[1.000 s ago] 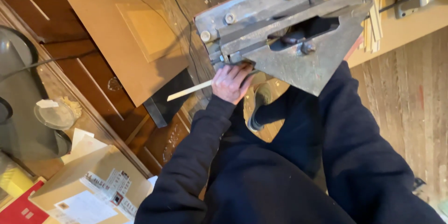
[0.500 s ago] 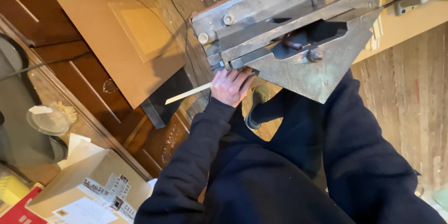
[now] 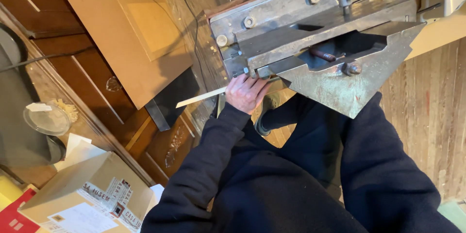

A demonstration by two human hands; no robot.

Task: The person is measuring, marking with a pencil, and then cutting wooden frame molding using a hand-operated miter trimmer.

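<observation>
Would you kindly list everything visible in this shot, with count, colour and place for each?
metal machine: one, grey and rust-stained, upper centre, with a wing nut on top
wooden strip: one, pale, sticking out to the left from the machine's near edge
fibreboard panel: one, tan, upper left, leaning over dark wooden panels
cardboard box: one, brown with paper labels, lower left
clear plastic lid: one, see-through, far left
plank floor: worn brown boards, right side
shoe: one, dark, below the machine
left hand: one, closed on the wooden strip at the machine's edge
right hand: hidden behind the machine
sleeves: two, dark navy, bottom
</observation>
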